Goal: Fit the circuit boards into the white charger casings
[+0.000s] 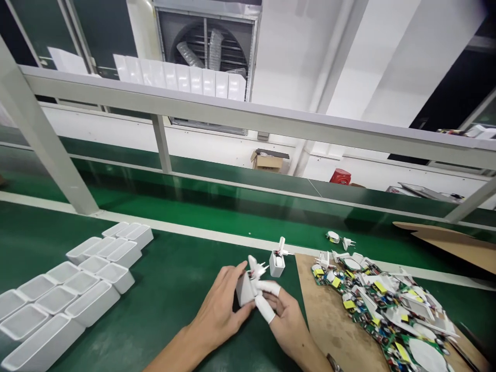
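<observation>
My left hand (219, 304) is closed around a white plastic charger housing (244, 290), held tilted above the green work surface. At the housing's open top, a white plug piece (257, 269) with two pins sticks out. My right hand (284, 316) has white covers on thumb and forefinger, and these fingertips pinch at the plug piece beside the housing. What exactly lies between the fingertips is partly hidden. Just beyond my hands stands another white housing (276, 265) with a plug part and wires protruding from its top.
Rows of white open housings (79, 281) stand at left. On a brown board (323, 310) at right lies a heap of circuit boards (387, 305) with white plug parts. Two loose plug pieces (339, 238) lie behind it, and a grey rail (232, 106) crosses above.
</observation>
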`<state>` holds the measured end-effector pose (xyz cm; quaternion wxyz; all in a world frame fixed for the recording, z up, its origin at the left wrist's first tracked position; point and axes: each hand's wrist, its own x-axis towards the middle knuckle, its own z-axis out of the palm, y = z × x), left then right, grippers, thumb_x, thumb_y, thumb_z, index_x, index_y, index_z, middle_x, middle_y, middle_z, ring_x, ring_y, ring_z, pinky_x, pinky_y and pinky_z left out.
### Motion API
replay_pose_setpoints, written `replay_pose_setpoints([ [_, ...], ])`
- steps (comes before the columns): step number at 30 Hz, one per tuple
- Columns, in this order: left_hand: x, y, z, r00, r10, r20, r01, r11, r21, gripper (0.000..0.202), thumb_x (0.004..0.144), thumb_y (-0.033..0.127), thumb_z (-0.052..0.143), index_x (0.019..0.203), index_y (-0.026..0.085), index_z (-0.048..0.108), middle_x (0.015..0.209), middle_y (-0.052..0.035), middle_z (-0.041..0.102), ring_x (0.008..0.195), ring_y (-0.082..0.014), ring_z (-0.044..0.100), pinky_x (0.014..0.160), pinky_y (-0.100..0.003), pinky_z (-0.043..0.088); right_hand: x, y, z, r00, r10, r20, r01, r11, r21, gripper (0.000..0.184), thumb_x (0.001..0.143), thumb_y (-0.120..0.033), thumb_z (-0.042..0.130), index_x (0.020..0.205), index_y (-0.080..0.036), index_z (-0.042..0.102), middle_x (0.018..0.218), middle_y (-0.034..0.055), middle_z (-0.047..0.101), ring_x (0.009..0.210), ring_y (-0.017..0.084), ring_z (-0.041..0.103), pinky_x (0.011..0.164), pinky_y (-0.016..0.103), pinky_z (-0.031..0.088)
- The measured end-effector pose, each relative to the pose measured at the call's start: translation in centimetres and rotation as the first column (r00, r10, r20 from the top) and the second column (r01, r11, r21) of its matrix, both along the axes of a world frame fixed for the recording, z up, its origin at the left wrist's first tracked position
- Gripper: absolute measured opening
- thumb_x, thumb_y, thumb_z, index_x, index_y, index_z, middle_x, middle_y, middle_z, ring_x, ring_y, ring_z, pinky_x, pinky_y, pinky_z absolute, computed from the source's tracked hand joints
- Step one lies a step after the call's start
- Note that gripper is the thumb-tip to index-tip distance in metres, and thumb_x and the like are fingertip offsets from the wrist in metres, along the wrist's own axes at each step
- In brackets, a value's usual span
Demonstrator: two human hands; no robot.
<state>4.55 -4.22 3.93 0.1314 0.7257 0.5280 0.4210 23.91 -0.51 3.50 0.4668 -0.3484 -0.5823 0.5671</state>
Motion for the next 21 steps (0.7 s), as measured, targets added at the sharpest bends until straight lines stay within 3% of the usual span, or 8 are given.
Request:
replay_pose_setpoints([
  [4, -0.5, 1.5, -0.4, 0.99, 0.132, 0.054, -0.12, 0.976, -0.181, 0.077, 0.086, 0.02, 0.072, 0.154, 0.027, 0.038, 0.122, -0.008, 0.065, 0.104, -0.0267, 0.065, 0.099, -0.048, 0.057, 1.6, 1.5, -0.4, 0.976, -0.201, 0.082, 0.186, 0.968, 0.167, 0.03, 0.089, -0.046, 0.074, 0.107, -0.021, 0.075, 0.12, 0.0113, 0.072, 0.101, 0.025, 0.073, 0.097, 0.039, 0.06],
  [8, 0.1, 5.1, 0.0, 0.984, 0.088, 0.153, -0.046, 0.964, -0.263, 0.078, 0.085, 0.025, 0.073, 0.154, 0.028, 0.036, 0.135, -0.0085, 0.064, 0.104, -0.0246, 0.066, 0.101, -0.046, 0.055, 3.5, 4.3, -2.1, 0.899, -0.424, 0.11, 0.394, 0.893, 0.216, 0.03, 0.094, -0.039, 0.063, 0.118, -0.021, 0.067, 0.125, 0.0138, 0.07, 0.11, 0.026, 0.07, 0.104, 0.044, 0.056],
  [13, 3.3, 9.8, -0.2, 0.985, -0.005, 0.174, 0.058, 0.952, -0.299, 0.081, 0.08, 0.017, 0.075, 0.152, 0.023, 0.04, 0.136, -0.0131, 0.066, 0.103, -0.0249, 0.069, 0.1, -0.046, 0.057, 4.4, 6.3, -4.5, 0.901, -0.4, 0.167, 0.352, 0.9, 0.257, 0.031, 0.086, -0.033, 0.062, 0.114, -0.021, 0.066, 0.111, 0.0107, 0.077, 0.103, 0.026, 0.077, 0.096, 0.041, 0.063],
  [16, 4.8, 10.2, -0.4, 0.992, -0.031, 0.122, 0.069, 0.946, -0.316, 0.088, 0.077, 0.015, 0.081, 0.154, 0.023, 0.04, 0.135, -0.0147, 0.068, 0.101, -0.0245, 0.072, 0.093, -0.043, 0.062, 5.2, 6.1, -4.7, 0.9, -0.391, 0.193, 0.331, 0.901, 0.281, 0.032, 0.086, -0.034, 0.06, 0.114, -0.02, 0.065, 0.11, 0.0127, 0.078, 0.102, 0.029, 0.077, 0.095, 0.045, 0.063],
  [18, 4.5, 9.8, 0.2, 0.998, -0.039, 0.059, 0.056, 0.942, -0.332, 0.1, 0.07, 0.023, 0.091, 0.156, 0.022, 0.04, 0.137, -0.0173, 0.068, 0.101, -0.0265, 0.075, 0.088, -0.042, 0.064, 5.9, 5.6, -4.3, 0.882, -0.422, 0.21, 0.346, 0.883, 0.318, 0.036, 0.087, -0.036, 0.061, 0.118, -0.018, 0.064, 0.118, 0.0176, 0.075, 0.111, 0.034, 0.074, 0.102, 0.053, 0.058],
  [19, 3.7, 9.6, 0.9, 0.999, -0.037, 0.018, 0.041, 0.941, -0.336, 0.104, 0.066, 0.029, 0.095, 0.156, 0.022, 0.043, 0.139, -0.0182, 0.067, 0.102, -0.0284, 0.075, 0.087, -0.042, 0.065, 6.2, 5.3, -4.0, 0.866, -0.448, 0.223, 0.355, 0.864, 0.356, 0.038, 0.086, -0.036, 0.063, 0.12, -0.018, 0.064, 0.122, 0.0179, 0.074, 0.116, 0.037, 0.071, 0.105, 0.055, 0.056],
  [21, 0.7, 9.3, 3.0, 0.997, -0.021, -0.079, -0.007, 0.944, -0.33, 0.1, 0.065, 0.041, 0.097, 0.152, 0.023, 0.051, 0.143, -0.0169, 0.065, 0.114, -0.0329, 0.072, 0.094, -0.046, 0.063, 6.3, 4.5, -3.3, 0.775, -0.563, 0.287, 0.305, 0.731, 0.61, 0.034, 0.09, -0.036, 0.058, 0.119, -0.021, 0.067, 0.121, 0.015, 0.075, 0.114, 0.038, 0.071, 0.099, 0.054, 0.059],
])
